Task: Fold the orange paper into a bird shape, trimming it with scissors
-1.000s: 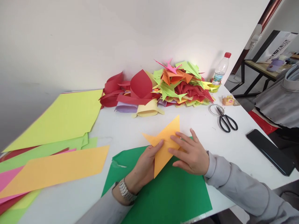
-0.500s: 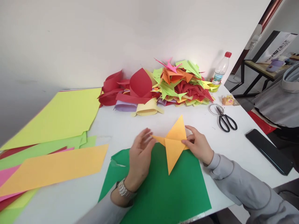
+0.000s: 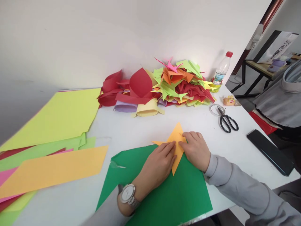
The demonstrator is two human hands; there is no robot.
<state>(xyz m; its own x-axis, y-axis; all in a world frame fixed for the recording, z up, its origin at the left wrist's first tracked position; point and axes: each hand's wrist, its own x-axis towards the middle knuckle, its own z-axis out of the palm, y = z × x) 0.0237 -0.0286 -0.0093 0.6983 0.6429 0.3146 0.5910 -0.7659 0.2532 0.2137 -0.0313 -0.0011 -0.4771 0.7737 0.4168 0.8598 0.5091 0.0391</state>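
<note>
A yellow-orange folded paper crane (image 3: 178, 134) lies at the far edge of a green sheet (image 3: 188, 188), its pointed wings spread toward and away from me. One thin point sticks out to the left. Across its middle, my left hand (image 3: 156, 164) holds the paper down, fingers together and thumb near the front wing. My right hand (image 3: 196, 150) is closed on the crane's right end, thumb and fingertips pinching the narrow tip. The fingers hide much of the crane's centre.
Coloured sheets (image 3: 58, 166) overlap at the left. A heap of folded paper cranes (image 3: 183, 84) and red paper hats (image 3: 141, 83) stands by the wall. Scissors (image 3: 227, 121), a phone (image 3: 270, 152), a wrapped snack (image 3: 229, 100) and a bottle (image 3: 221, 70) are at the right.
My left hand has moved right, from beside the left point onto the crane's middle. My right fingers have shifted onto the right tip, and the crane sits lower and flatter.
</note>
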